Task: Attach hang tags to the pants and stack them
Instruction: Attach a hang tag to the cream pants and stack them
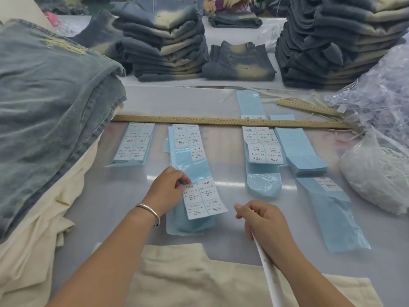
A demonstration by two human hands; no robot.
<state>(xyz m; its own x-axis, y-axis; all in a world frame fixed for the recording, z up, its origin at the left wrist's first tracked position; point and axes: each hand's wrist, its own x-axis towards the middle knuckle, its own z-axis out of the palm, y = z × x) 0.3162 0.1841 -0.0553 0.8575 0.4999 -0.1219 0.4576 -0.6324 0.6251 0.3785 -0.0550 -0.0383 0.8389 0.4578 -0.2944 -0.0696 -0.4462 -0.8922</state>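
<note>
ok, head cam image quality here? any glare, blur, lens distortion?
Head view: bright streaks of glare on the glossy table beside the label sheet pinched by the left hand; the long ruler bows, wide-angle distortion; the denim pile at left looks smeared; print on the far label sheets is too soft to read; right hand sharp.

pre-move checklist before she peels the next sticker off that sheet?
1. Left hand pinching the label sheet at its top left corner: ok.
2. Sheet has stickers left, four visible: ok.
3. Right hand free to peel: not ok, it grips a white strip.
4. Cream pants laid in front, within reach: ok.
5. Size matches pants: cannot tell; the sheet reads 1103# S, no pants label visible.
</note>
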